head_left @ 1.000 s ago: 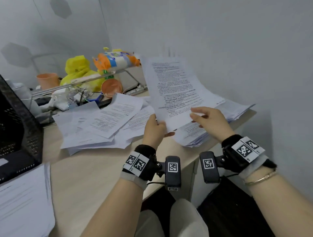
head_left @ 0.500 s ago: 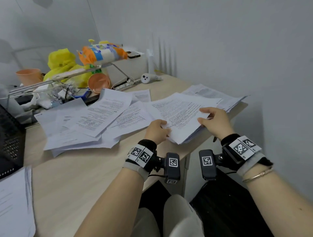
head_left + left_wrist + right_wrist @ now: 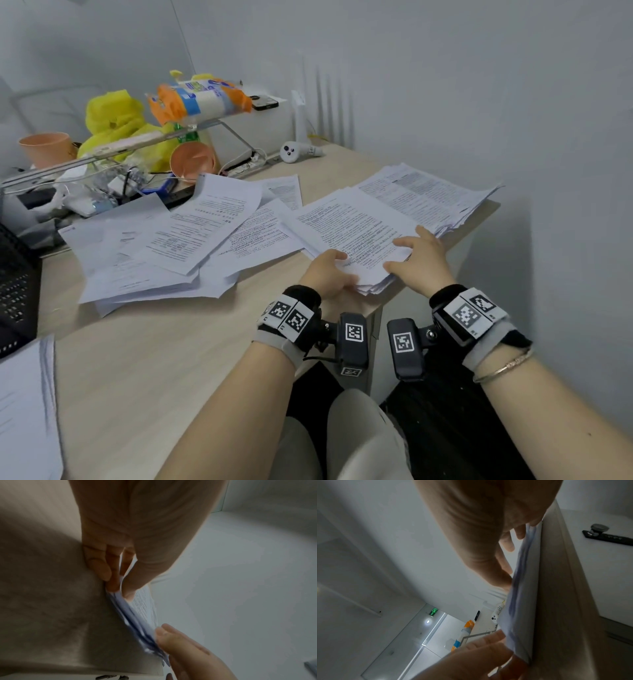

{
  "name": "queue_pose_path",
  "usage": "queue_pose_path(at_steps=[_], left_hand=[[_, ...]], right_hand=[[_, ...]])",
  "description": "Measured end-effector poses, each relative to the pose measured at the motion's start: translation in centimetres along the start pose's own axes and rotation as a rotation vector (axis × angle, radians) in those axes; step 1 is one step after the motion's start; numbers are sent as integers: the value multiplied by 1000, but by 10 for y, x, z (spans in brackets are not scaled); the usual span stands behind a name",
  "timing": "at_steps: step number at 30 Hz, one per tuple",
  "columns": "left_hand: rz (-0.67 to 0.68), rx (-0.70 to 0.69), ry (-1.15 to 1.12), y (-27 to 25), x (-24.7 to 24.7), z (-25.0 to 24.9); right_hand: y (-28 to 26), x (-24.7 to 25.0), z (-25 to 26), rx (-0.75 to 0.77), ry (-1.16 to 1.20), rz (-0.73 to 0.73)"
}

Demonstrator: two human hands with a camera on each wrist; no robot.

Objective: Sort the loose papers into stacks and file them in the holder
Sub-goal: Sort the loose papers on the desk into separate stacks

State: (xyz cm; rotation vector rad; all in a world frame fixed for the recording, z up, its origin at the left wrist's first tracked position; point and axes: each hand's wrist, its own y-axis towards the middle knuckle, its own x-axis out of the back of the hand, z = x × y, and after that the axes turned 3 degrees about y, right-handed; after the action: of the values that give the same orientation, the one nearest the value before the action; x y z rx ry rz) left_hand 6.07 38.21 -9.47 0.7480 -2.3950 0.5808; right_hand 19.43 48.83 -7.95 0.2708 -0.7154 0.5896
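**Hands squaring a stack at the surface's near right corner**

Left hand point(image 3: 325, 274) pinches the near-left corner of the thick stack of white printed sheets point(image 3: 356, 236), thumb on top and fingers under, as the left wrist view shows. Right hand point(image 3: 419, 262) lies on the stack's near-right part with its fingers spread fairly straight, pressing rather than gripping. The hands are apart, one at each near corner.

Step, as I read it: stacking. The sheets are being gathered and aligned, nothing filed from this pile yet. Next move calls for tapping the edges flush, then either pulling in the loose spread of white printed pages point(image 3: 164, 250) to the left or lifting the stack toward the black mesh holder point(image 3: 17, 284) at far left.

Edges: the stack overhangs the pale wooden surface point(image 3: 154, 359) at its near corner, and a further fanned pile point(image 3: 438, 198) hangs over the right edge near the wall, so a slide could drop sheets. Open room: bare wood lies between the hands and the holder; clutter crowds the back left.
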Motion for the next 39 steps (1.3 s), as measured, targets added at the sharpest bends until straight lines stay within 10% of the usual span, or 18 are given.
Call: queue_pose_path(at_steps=[10, 23, 39], left_hand=[[-200, -32, 14, -15, 34, 17], [-608, 43, -47, -47, 156, 75], [-402, 330, 37, -61, 208, 168]], right_hand=[[-12, -10, 37, 105, 131, -101], [-16, -94, 150, 425, 302, 149], [9, -227, 222, 510, -302, 818]])
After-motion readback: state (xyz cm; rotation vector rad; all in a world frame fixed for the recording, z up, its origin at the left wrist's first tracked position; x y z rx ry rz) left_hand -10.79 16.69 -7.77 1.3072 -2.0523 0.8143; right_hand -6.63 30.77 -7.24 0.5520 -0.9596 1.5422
